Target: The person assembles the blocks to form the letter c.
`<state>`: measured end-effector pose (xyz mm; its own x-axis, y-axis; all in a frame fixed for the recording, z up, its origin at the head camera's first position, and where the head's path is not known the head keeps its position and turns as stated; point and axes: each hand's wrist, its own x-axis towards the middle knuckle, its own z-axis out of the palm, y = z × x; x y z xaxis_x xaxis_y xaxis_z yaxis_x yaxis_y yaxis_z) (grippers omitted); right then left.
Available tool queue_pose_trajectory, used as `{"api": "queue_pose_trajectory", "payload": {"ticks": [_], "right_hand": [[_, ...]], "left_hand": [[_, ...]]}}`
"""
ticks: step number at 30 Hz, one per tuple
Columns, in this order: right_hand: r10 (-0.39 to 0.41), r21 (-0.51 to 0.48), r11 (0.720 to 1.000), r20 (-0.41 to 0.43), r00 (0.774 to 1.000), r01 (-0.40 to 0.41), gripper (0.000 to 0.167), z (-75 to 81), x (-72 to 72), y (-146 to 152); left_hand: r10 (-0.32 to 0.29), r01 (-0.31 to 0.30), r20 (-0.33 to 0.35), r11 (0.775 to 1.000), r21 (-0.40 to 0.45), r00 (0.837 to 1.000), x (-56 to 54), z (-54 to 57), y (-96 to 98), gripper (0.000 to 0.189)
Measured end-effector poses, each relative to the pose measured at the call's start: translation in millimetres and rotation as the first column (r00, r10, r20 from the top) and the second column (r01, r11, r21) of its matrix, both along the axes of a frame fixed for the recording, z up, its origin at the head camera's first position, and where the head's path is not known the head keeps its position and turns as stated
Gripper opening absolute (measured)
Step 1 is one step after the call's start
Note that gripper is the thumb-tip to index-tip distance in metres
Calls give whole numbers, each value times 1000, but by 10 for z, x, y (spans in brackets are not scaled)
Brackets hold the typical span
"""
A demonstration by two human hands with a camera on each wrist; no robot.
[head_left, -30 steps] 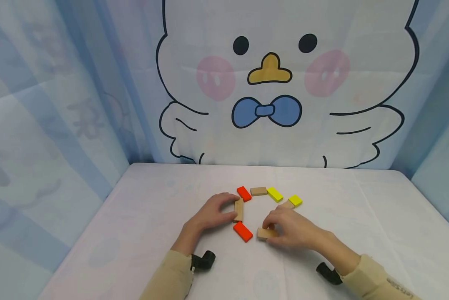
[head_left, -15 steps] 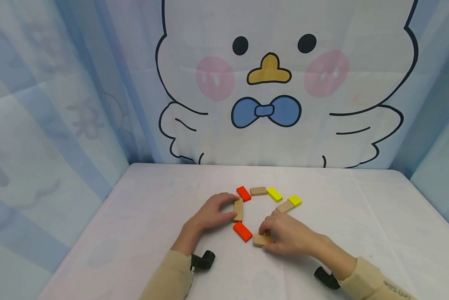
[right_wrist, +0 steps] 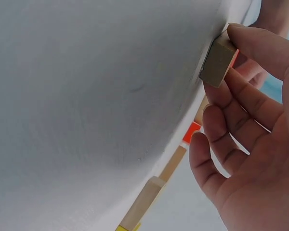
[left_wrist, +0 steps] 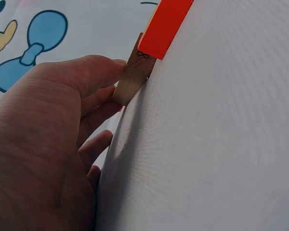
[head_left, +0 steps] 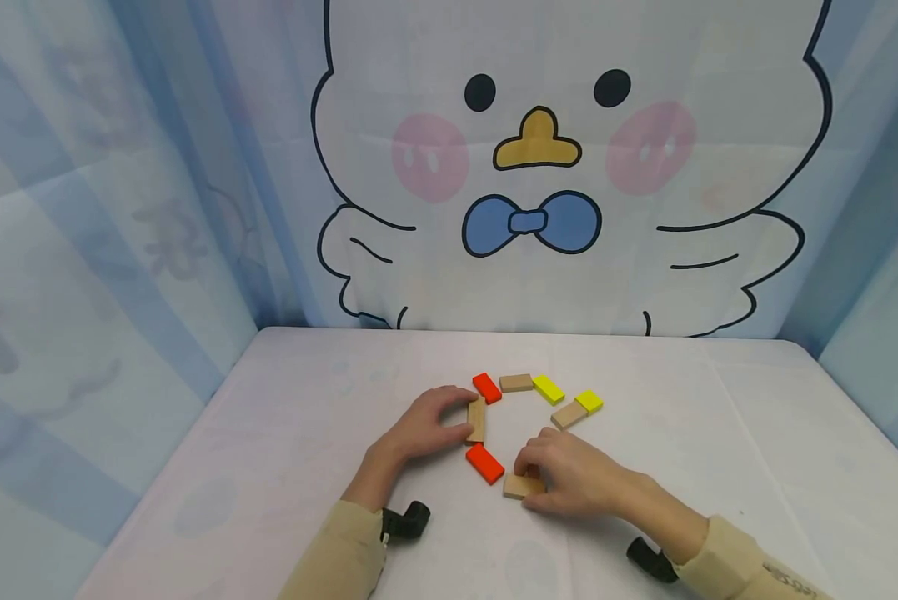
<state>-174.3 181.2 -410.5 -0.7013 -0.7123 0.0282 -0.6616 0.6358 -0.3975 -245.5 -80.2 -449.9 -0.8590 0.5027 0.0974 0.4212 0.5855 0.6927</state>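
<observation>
Pale wooden, red and yellow blocks form a rough ring on the table. My left hand [head_left: 422, 425] rests at the ring's left side, thumb and fingers on an upright-running wooden block [head_left: 477, 422]. In the left wrist view, thumb and fingertips pinch that block [left_wrist: 134, 79] below a red block [left_wrist: 166, 26]. At the ring's front, my right hand [head_left: 576, 473] pinches another wooden block [head_left: 520, 486], its right end partly covered by fingers. Its left end lies right beside the front red block [head_left: 485, 463]. The right wrist view shows this block [right_wrist: 216, 63] between thumb and fingers.
Behind lie a red block [head_left: 487, 387], a wooden block [head_left: 516, 382] and a yellow block [head_left: 549, 389]. To the right, a wooden block [head_left: 569, 415] meets a yellow one [head_left: 589, 401]. A printed curtain [head_left: 539, 283] stands behind the white-covered table [head_left: 313, 367].
My right hand has slid its wooden block left and toward the front, up to the front red block, uncovering the right-hand wooden block. My left hand has stayed in place.
</observation>
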Motion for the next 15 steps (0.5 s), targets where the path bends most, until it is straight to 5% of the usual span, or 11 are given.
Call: {"api": "queue_pose_trajectory", "payload": {"ticks": [15], "right_hand": [[-2, 11, 1000, -12, 1000, 2, 24, -4, 5, -50]], "left_hand": [[-8, 8, -12, 1000, 16, 1000, -9, -14, -14, 47]]}}
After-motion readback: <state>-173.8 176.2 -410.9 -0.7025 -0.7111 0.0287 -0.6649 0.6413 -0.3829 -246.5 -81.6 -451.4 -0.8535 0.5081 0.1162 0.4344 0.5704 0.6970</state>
